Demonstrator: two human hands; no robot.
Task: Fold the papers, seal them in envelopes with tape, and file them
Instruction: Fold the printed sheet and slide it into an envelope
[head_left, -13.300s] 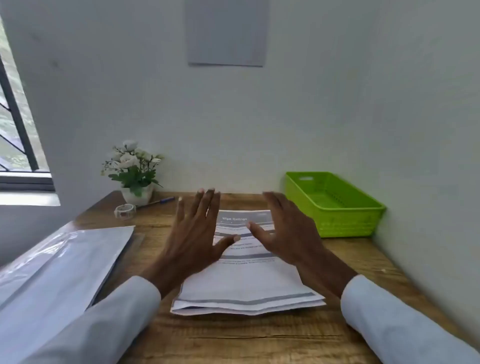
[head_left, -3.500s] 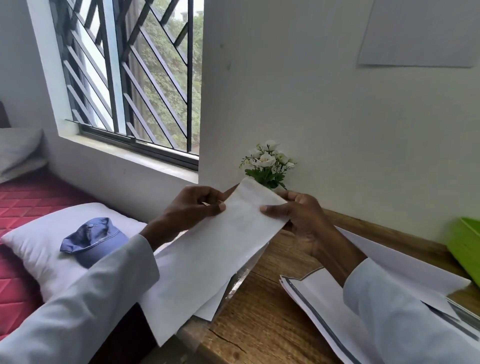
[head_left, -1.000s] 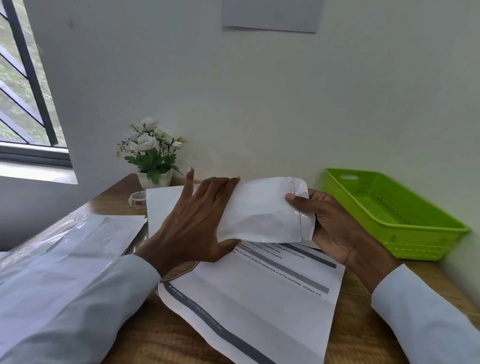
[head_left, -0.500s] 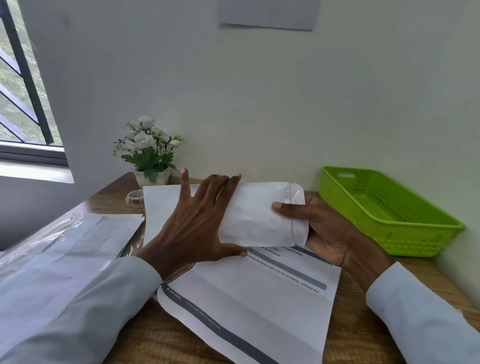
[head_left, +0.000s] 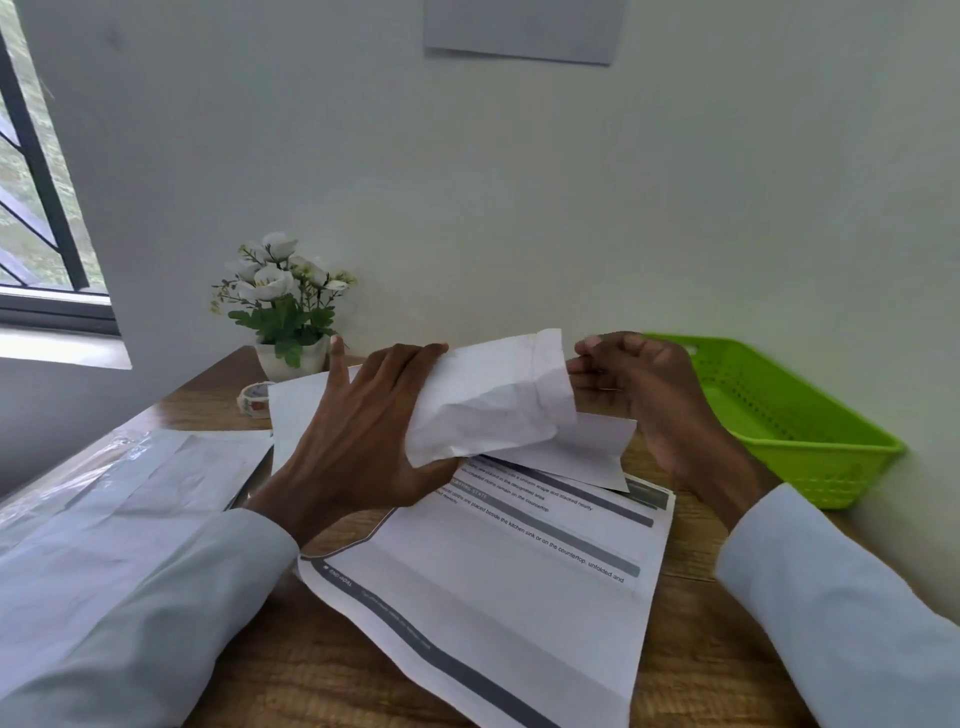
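Observation:
A white envelope (head_left: 493, 395) is lifted above the desk, its open end pointing right and bulging. My left hand (head_left: 358, 441) grips its left part, fingers over the top and thumb underneath. My right hand (head_left: 639, 400) is at the envelope's mouth with fingers bent; whether they reach inside is unclear. Below lies a creased printed paper (head_left: 498, 571) with grey bars, partly unfolded on the wooden desk (head_left: 311, 670). A roll of tape (head_left: 254, 397) sits behind my left hand.
A green plastic basket (head_left: 779, 415) stands at the right against the wall. A stack of white envelopes in clear wrap (head_left: 104, 499) lies at the left. A small pot of white flowers (head_left: 283, 306) is at the back, near the window.
The envelope has risen off the paper and its mouth has puffed open. My right hand has moved from pinching the flap end to the opening. The printed paper stays put.

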